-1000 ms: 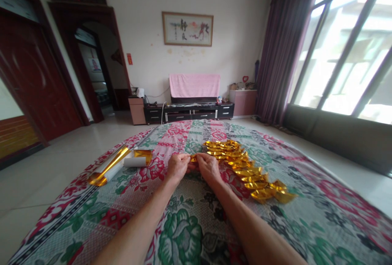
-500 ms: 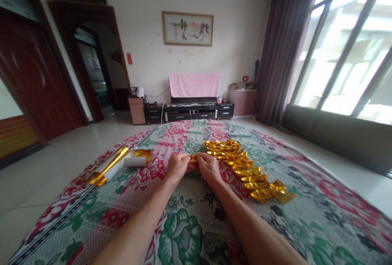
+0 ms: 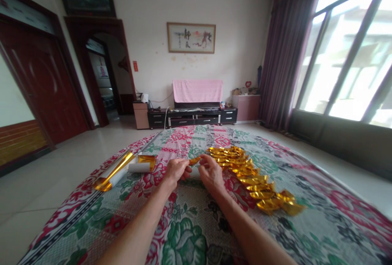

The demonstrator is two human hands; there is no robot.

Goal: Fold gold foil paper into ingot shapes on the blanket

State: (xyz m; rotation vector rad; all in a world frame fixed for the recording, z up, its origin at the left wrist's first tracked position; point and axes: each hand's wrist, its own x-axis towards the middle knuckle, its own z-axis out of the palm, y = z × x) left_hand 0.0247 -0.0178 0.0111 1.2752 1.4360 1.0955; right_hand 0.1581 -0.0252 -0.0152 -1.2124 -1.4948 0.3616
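Note:
Between my two hands is a small folded piece of gold foil paper (image 3: 194,161), raised a little above the patterned cloth. My left hand (image 3: 177,170) pinches its left end, fingers curled in. On the other end, the thumb and fingertips of my right hand (image 3: 211,172) are closed. Just beyond and to the right of that hand lie several folded gold paper ingots (image 3: 255,181), overlapping in a slanting row. Loosely curled sheets of gold foil paper (image 3: 118,169), white on the back, lie to the left of my left hand.
A floral cloth (image 3: 183,240) covers the round table under my arms. Beyond it stand a low black TV cabinet (image 3: 186,121) and a screen draped with a pink towel (image 3: 197,90). A purple curtain (image 3: 281,52) and windows are at the right, doors at the left.
The view has tipped up slightly. My hands have shifted their hold on the gold paper, and it shows more plainly between the fingertips. The row of ingots and the curled sheets look unchanged.

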